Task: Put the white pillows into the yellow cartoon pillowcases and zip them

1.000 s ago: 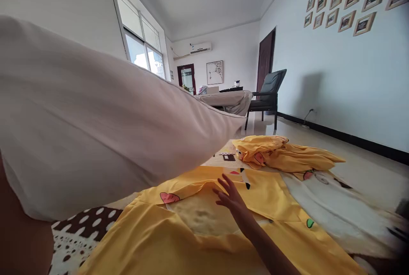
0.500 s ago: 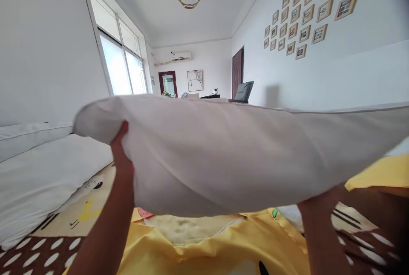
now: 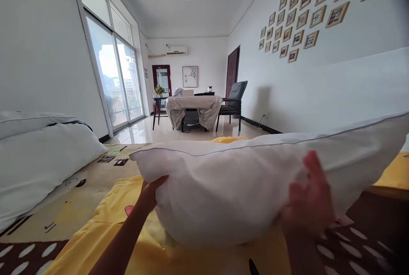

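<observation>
A plump white pillow (image 3: pixel 220 189) with a grey piped edge lies crosswise in front of me, over a yellow printed cloth (image 3: pixel 111 211). My left hand (image 3: pixel 151 192) grips the pillow's left end, the thumb on its near face and the fingers hidden behind. My right hand (image 3: pixel 309 198) is at the right part of the pillow's near side, blurred, with its fingers stretched upward and apart. Whether its palm presses on the pillow I cannot tell.
More white pillows (image 3: pixel 41 164) are stacked at the left on a patterned brown and beige blanket (image 3: pixel 105 168). Another yellow piece of cloth (image 3: pixel 394 177) lies at the right. Beyond stand a covered table (image 3: pixel 194 103) and a black chair (image 3: pixel 235 100).
The pillow has come down from its raised position onto the yellow cloth. My left hand has moved down and right with it. My right hand has shifted from beneath the pillow to its near face.
</observation>
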Demonstrator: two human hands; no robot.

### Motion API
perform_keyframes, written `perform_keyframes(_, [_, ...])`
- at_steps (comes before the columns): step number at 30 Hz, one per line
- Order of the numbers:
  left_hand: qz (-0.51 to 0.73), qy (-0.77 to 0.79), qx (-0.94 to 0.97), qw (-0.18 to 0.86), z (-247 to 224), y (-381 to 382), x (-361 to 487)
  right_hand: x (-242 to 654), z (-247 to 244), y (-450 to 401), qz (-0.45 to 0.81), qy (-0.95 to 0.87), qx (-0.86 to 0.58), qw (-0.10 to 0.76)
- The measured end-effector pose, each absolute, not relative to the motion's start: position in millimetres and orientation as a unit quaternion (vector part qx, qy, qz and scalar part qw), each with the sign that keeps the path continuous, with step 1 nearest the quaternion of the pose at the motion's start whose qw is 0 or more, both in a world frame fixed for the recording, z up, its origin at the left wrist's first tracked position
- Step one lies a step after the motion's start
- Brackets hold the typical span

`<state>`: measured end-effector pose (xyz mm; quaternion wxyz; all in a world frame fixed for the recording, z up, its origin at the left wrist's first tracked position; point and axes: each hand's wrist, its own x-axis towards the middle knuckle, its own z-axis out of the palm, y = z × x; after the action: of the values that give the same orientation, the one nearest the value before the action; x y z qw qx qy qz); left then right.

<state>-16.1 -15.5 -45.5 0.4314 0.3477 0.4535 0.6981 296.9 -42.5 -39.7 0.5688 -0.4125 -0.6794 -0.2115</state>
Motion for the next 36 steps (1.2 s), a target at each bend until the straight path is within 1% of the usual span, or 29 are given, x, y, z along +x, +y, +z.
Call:
perform_keyframes(1, [0.702,0.454,0.343,0.429,-44,-17,-21,276,-40,-50,-0.234,-0.693,-0.389,0.560])
perform_keyframes(3, [0.719,0.464,0.347,0.385,-40,-21,-28,244,-41,-57,-0.268,-0.749,-0.330,0.509])
perform_keyframes(5, [0.723,0.481,0.362,0.338,-35,-28,-32,230,-43,-54,-0.288,-0.783,-0.297,0.465])
perform_keyframes(6, [0.717,0.491,0.374,0.325,-32,-33,-32,230,-44,-48,-0.293,-0.781,-0.293,0.467])
perform_keyframes(8, [0.689,0.504,0.412,0.320,-27,-43,-31,238,-48,-33,-0.303,-0.747,-0.296,0.513])
perform_keyframes(10, [0.660,0.498,0.454,0.332,-24,-51,-29,248,-52,-19,-0.310,-0.716,-0.292,0.554])
perform_keyframes(11, [0.647,0.485,0.475,0.348,-24,-53,-29,251,-53,-14,-0.309,-0.709,-0.294,0.561])
perform_keyframes(13, [0.629,0.453,0.502,0.384,-25,-54,-29,252,-55,-8,-0.302,-0.714,-0.315,0.547])
perform_keyframes(15, [0.615,0.437,0.518,0.402,-27,-53,-30,245,-56,-7,-0.296,-0.715,-0.366,0.517])
perform_keyframes(18, [0.590,0.446,0.572,0.354,-28,-53,-30,235,-60,-5,-0.309,-0.672,-0.453,0.497])
perform_keyframes(21, [0.575,0.460,0.613,0.288,-27,-55,-27,237,-64,0,-0.296,-0.668,-0.467,0.498])
perform_keyframes(23, [0.594,0.464,0.608,0.251,-26,-54,-26,244,-64,3,-0.246,-0.705,-0.456,0.484])
perform_keyframes(26, [0.632,0.454,0.591,0.210,-28,-50,-26,248,-56,-5,-0.171,-0.743,-0.474,0.440])
perform_keyframes(29, [0.653,0.446,0.585,0.177,-31,-45,-29,229,-39,-23,-0.179,-0.728,-0.500,0.434])
perform_keyframes(33, [0.663,0.438,0.588,0.151,-32,-48,-31,176,-12,-38,-0.189,-0.782,-0.419,0.421])
perform_keyframes(34, [0.665,0.433,0.590,0.146,-32,-51,-31,163,-6,-36,-0.196,-0.789,-0.392,0.430])
perform_keyframes(36, [0.670,0.421,0.597,0.134,-30,-57,-31,140,2,-27,-0.219,-0.777,-0.351,0.475])
